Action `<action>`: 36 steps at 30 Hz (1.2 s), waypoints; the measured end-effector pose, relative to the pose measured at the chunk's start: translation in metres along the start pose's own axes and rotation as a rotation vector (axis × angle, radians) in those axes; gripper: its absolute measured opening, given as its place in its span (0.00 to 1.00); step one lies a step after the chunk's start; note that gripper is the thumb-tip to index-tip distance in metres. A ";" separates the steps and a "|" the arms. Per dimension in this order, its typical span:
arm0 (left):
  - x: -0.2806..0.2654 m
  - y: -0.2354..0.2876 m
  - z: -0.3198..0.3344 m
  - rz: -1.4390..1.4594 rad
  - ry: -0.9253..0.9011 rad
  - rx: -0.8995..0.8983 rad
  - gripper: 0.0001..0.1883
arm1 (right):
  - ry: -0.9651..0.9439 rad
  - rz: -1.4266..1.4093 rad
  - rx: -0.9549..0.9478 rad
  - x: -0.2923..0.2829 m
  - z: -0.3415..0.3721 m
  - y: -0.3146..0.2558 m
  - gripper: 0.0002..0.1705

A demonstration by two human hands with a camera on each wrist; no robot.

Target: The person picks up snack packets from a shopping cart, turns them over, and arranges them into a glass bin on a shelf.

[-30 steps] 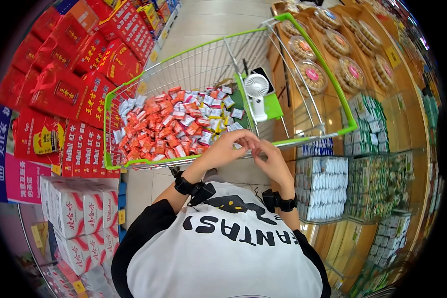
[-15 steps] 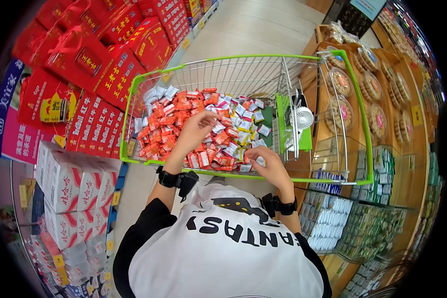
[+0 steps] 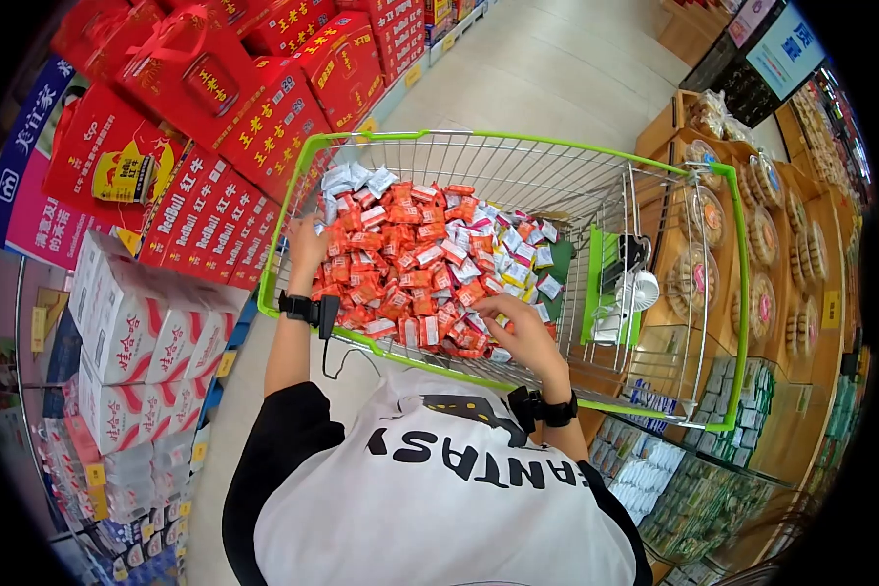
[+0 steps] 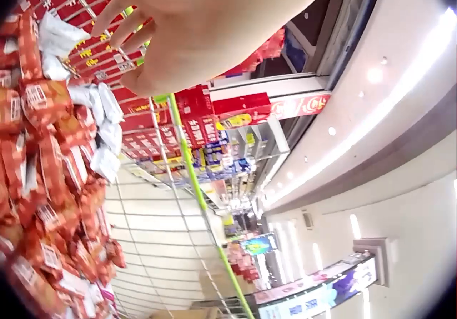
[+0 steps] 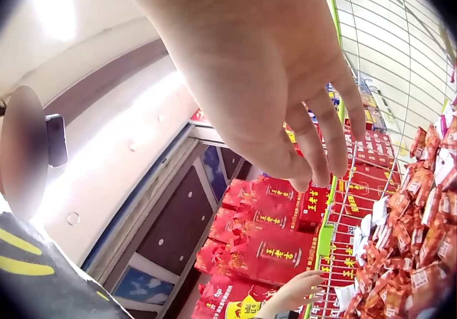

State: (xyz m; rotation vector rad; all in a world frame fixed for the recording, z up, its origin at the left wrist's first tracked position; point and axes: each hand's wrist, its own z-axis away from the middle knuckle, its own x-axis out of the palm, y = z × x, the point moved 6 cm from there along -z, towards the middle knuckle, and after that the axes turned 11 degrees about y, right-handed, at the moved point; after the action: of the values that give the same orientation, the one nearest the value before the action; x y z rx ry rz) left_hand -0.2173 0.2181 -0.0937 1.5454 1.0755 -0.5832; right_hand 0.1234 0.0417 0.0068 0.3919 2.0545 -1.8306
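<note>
A shopping cart with a green rim (image 3: 518, 138) carries a heap of small orange-red wrapped packets (image 3: 400, 239). White packets (image 3: 356, 179) lie at the heap's left end, and more white and yellow ones (image 3: 518, 249) on its right. My left hand (image 3: 308, 249) reaches over the cart's left end, beside the heap. In the left wrist view its fingers hang loosely bent with nothing between them. Over the heap's near right edge is my right hand (image 3: 527, 337), fingers relaxed. The right wrist view shows that hand (image 5: 264, 83) holding nothing.
A white handheld fan (image 3: 637, 293) sits at the cart's right end. Stacked red drink boxes (image 3: 205, 215) and white cartons (image 3: 122, 322) stand to the left. On the right, wooden shelves hold round tubs (image 3: 693, 278) and bagged goods.
My hands, close together a second ago, have parted. The left swept over the heap to the cart's left end; the right stays near the near rim. The cart has shifted right and down in view.
</note>
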 end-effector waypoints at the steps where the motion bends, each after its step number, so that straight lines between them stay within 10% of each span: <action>1: 0.006 -0.013 -0.002 -0.102 0.009 -0.026 0.22 | 0.006 -0.001 0.000 0.002 -0.003 0.001 0.11; 36: 0.091 -0.068 -0.017 -0.559 -0.260 -0.014 0.14 | 0.009 -0.019 0.068 0.020 -0.023 0.018 0.11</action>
State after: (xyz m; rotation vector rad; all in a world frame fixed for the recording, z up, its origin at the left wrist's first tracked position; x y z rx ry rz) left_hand -0.2372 0.2615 -0.1986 1.1074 1.3041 -1.1203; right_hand 0.1110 0.0662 -0.0161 0.4010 2.0123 -1.9173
